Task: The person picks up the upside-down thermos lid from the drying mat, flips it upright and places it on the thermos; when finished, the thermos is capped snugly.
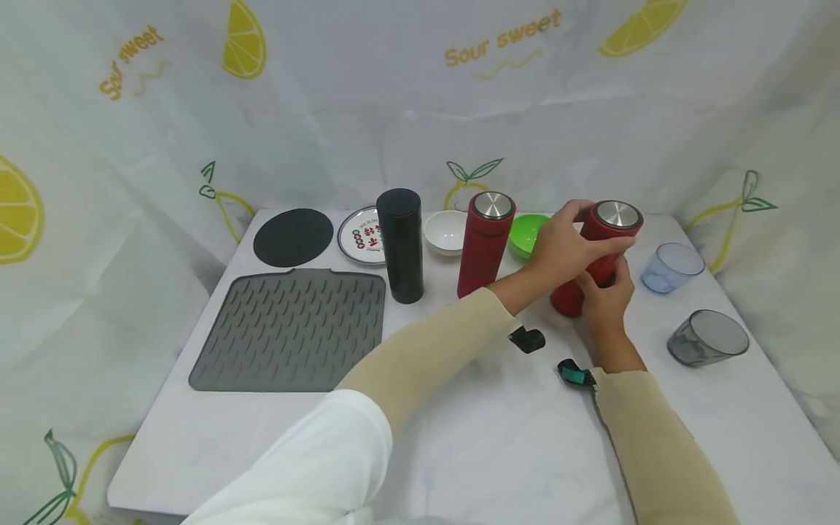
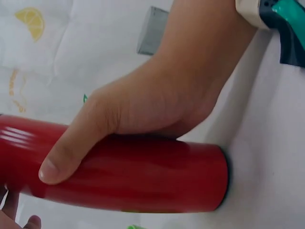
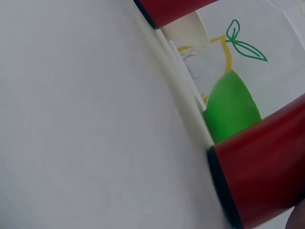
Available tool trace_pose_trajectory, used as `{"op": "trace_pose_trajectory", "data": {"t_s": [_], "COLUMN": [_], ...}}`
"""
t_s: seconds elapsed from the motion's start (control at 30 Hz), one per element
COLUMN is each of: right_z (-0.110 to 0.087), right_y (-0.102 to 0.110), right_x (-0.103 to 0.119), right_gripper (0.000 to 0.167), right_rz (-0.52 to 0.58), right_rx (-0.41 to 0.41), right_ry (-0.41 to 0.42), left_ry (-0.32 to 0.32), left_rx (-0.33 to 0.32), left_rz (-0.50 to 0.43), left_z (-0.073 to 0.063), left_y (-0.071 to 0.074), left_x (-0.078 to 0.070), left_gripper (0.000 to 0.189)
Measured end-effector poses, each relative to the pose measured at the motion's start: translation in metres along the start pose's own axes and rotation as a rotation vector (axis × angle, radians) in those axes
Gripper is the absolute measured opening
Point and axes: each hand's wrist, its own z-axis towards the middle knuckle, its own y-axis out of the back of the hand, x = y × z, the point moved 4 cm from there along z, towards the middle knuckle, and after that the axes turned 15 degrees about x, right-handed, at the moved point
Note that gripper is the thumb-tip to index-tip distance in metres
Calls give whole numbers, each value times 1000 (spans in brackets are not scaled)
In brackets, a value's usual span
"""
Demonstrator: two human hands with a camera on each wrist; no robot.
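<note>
A red thermos (image 1: pixel 567 297) with a silver-topped lid stands at the right of the table, its base right at the tabletop. My left hand (image 1: pixel 558 244) reaches across and grips it near the lid, fingers and thumb on either side. Lower down, my right hand (image 1: pixel 607 300) holds the body. The left wrist view shows that right hand (image 2: pixel 143 102) wrapped round the thermos (image 2: pixel 157 183), thumb across its front. Only a bit of the left fingers shows at the lower left corner there. In the right wrist view the thermos base (image 3: pixel 257 171) stands before a green bowl (image 3: pixel 231 105).
Left of the hands stand a second red thermos (image 1: pixel 485 248) and a black one (image 1: pixel 402 248). A white bowl (image 1: pixel 446 232), a round plate (image 1: pixel 362 237), a black disc (image 1: pixel 293 238) and a grey mat (image 1: pixel 292 332) lie further left. Blue (image 1: pixel 671 268) and grey glasses (image 1: pixel 705 339) stand right.
</note>
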Motion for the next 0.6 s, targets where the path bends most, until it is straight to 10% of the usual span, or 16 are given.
{"op": "trace_pose_trajectory", "data": {"t_s": [0.33,0.47,0.6], "right_z": [19,21,19], "right_y": [8,18,31], "right_x": [-39,-38,-31], "right_gripper": [55,57,67], "right_rz": [4,-115,-193], "right_rx": [106,178,252], "right_ry": [-44,-122,-167], "left_ry": [-33,-126,-290], "left_rx": [129,347,649], "left_rz": [112,337,576], "left_z": [4,-30,-92], "left_y": [5,12,37], "left_x": [16,10,1], "left_gripper": [74,81,78]}}
